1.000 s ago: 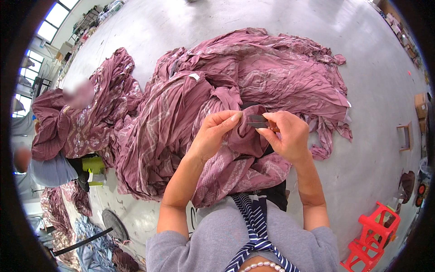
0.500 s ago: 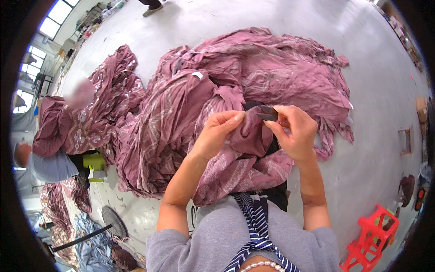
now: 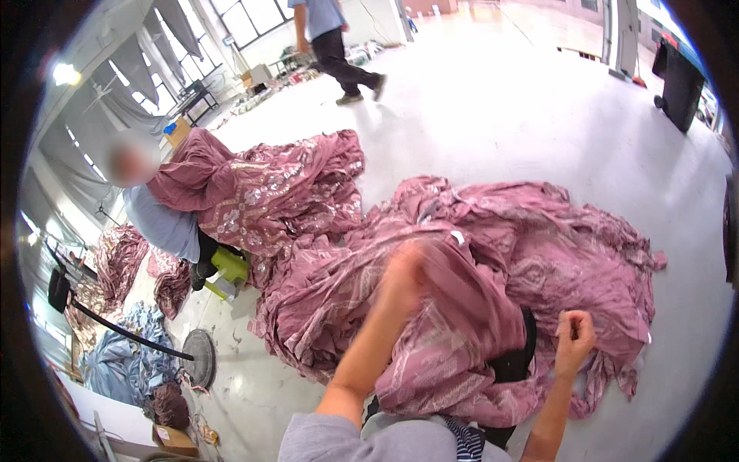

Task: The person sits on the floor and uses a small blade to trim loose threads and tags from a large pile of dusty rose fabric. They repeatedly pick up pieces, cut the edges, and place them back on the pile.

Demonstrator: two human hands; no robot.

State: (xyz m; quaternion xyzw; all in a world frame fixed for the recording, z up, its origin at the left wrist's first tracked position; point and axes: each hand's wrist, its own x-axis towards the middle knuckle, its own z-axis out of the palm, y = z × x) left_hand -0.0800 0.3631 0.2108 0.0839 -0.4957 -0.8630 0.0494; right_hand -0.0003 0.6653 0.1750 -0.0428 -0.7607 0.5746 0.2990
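A big heap of mauve patterned fabric [image 3: 462,308] lies across my lap and over the floor ahead. My left hand [image 3: 412,269] is on or just over the near part of this fabric, smeared by motion, so its fingers do not show clearly. On the right, my right hand [image 3: 576,339] is raised in front of the fabric, apart from the left. Its fingers are curled closed; what they hold, if anything, is too small to make out. A small white tag [image 3: 458,237] shows on the cloth.
At the left, a seated person [image 3: 162,219] on a green stool [image 3: 229,266] handles mauve fabric. Another person [image 3: 331,46] walks at the back. A round black stand base [image 3: 199,359], blue cloth [image 3: 131,346] and a black wheeled bin [image 3: 677,85] are around.
My hands, together at a folded piece of fabric with a small dark thing in the right, have moved apart. The left swings over the cloth. The view has tilted up and left.
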